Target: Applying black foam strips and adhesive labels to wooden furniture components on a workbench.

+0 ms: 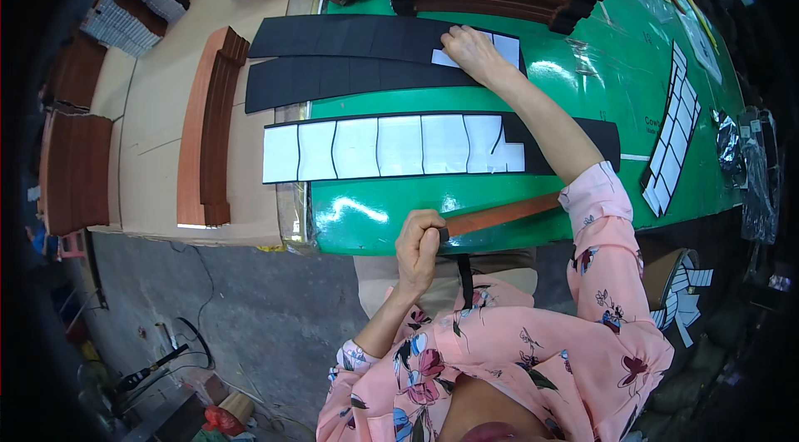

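Nearby, left hand (419, 244) pinching brown strip (499, 215), its far end hiding under sleeve (601, 217), right hand (470, 51) pressing flat on white piece (506, 48), partly covering it.

One head-worn fisheye looks steeply down, close over the green table (583, 84).

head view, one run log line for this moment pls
left hand: grips brown strip end | right hand: pressing white piece on top black strip | green table
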`<action>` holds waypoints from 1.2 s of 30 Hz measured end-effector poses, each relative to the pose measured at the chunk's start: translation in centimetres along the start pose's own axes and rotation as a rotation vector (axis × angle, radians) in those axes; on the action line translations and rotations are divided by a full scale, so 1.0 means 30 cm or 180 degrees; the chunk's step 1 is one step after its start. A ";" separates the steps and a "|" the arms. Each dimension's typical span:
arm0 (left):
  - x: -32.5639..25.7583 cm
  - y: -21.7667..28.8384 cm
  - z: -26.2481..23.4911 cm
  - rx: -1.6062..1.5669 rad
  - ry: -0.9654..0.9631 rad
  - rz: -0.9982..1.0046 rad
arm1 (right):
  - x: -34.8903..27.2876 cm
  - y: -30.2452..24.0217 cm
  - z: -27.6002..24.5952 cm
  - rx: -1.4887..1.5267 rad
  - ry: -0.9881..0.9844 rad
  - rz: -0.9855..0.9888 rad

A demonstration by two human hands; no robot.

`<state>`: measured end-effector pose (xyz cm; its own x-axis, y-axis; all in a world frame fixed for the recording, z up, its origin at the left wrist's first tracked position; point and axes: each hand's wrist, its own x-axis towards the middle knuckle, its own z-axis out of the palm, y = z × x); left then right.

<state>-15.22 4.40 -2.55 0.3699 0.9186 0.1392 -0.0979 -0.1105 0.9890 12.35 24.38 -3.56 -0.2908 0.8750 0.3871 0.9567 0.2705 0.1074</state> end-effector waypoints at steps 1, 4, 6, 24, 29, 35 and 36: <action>0.002 -0.004 -0.006 -0.0011 0.0019 -0.0026 | 0.002 -0.009 0.003 0.0013 -0.0028 -0.0015; 0.006 -0.021 -0.015 0.0090 0.0004 0.0131 | 0.000 -0.031 0.011 -0.0050 0.0254 -0.0168; 0.008 -0.028 -0.015 0.0121 0.0008 0.0282 | -0.001 -0.039 0.023 -0.0096 0.0442 0.0086; 0.072 -0.009 -0.241 0.0354 0.0440 0.0049 | -0.319 -0.082 -0.429 0.4509 -0.0790 0.2666; 0.066 0.068 -0.250 0.1689 0.0499 0.0571 | -0.569 -0.147 -0.540 0.4900 -0.0574 0.3073; 0.074 0.203 0.112 0.2783 -0.0469 0.1734 | -0.746 -0.140 -0.605 0.4660 -0.0045 0.3150; 0.083 0.181 0.187 0.2590 -0.0628 0.1678 | -0.765 -0.140 -0.612 0.4640 -0.0043 0.3153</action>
<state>-9.66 3.97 3.44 0.6161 0.6052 0.5041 0.3432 -0.7823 0.5198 15.20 -4.19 3.92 0.3332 0.9183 -0.2136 -0.0282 -0.2168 -0.9758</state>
